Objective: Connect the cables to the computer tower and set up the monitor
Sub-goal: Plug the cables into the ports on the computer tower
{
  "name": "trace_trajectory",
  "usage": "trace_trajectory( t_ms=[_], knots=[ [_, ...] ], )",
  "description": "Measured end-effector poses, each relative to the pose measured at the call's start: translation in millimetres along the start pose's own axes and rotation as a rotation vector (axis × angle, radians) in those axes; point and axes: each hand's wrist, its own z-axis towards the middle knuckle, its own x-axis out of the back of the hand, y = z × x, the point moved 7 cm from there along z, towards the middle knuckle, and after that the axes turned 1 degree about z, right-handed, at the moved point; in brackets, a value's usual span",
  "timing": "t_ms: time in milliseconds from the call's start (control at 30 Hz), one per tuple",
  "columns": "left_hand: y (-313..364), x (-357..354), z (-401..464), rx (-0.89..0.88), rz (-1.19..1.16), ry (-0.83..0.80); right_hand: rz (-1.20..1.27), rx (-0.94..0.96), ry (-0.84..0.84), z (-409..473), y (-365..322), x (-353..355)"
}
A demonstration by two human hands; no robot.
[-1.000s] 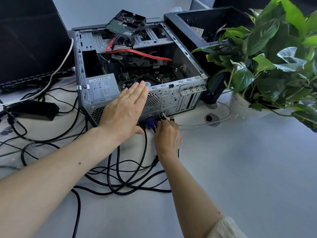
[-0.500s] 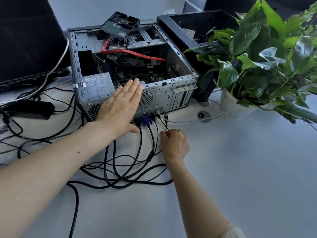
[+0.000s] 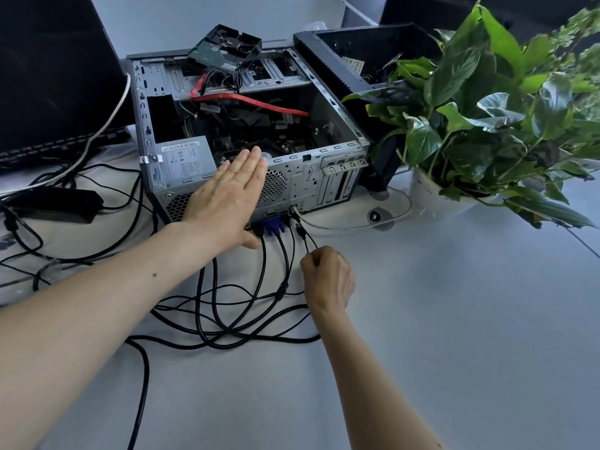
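An open computer tower (image 3: pixel 328 177) lies on its side on the table, its rear panel facing me. My left hand (image 3: pixel 227 203) rests flat on that panel, fingers together and straight. A blue VGA plug (image 3: pixel 272 226) and black cables (image 3: pixel 282 254) sit in the rear ports. My right hand (image 3: pixel 328 277) is a little in front of the tower, pinched on a thin black cable (image 3: pixel 306 243) whose small plug hangs loose just short of the ports. A dark monitor (image 3: pixel 55 76) stands at the far left.
A tangle of black cables (image 3: pixel 227 319) lies between my arms. A black power brick (image 3: pixel 55 206) sits at the left. A potted plant (image 3: pixel 487 125) stands right of the tower, a second black case (image 3: pixel 357 53) behind it. A white cable (image 3: pixel 341 225) runs right.
My right hand has pulled back from the rear ports toward me, holding the thin black cable. My left hand has stayed flat on the tower.
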Motion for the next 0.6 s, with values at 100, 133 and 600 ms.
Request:
trace_trajectory(
  t_ms=[100, 133, 600],
  knots=[
    [1, 1, 0, 0.006, -0.006, -0.010, 0.096, 0.075, 0.011, -8, -1, 2],
    [1, 1, 0, 0.009, -0.009, -0.015, 0.119, 0.093, 0.026, -9, -2, 4],
    [1, 1, 0, 0.016, -0.005, 0.000, 0.119, 0.147, 0.009, 1, -31, -7]
  ],
)
